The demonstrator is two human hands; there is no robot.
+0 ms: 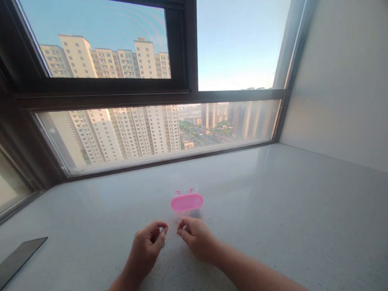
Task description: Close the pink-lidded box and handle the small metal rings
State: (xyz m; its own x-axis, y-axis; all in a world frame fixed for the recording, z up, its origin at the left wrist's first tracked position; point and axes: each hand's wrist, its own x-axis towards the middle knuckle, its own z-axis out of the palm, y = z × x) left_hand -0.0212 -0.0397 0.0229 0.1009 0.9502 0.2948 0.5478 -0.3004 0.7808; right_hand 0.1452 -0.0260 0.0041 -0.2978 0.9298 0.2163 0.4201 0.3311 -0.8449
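Note:
A small clear container with a pink oval lid stands on the pale stone sill, just beyond my hands. My left hand is curled in a pinch, thumb against forefinger, and what it holds is too small to make out. My right hand is likewise pinched, its fingertips pointing left toward the left hand and a little below the container. The two sets of fingertips sit a few centimetres apart. Something dark shows inside the container under the lid.
A dark flat slab, perhaps a phone, lies at the sill's left front. A dark-framed window runs along the back, with tower blocks outside. A plain wall closes off the right side.

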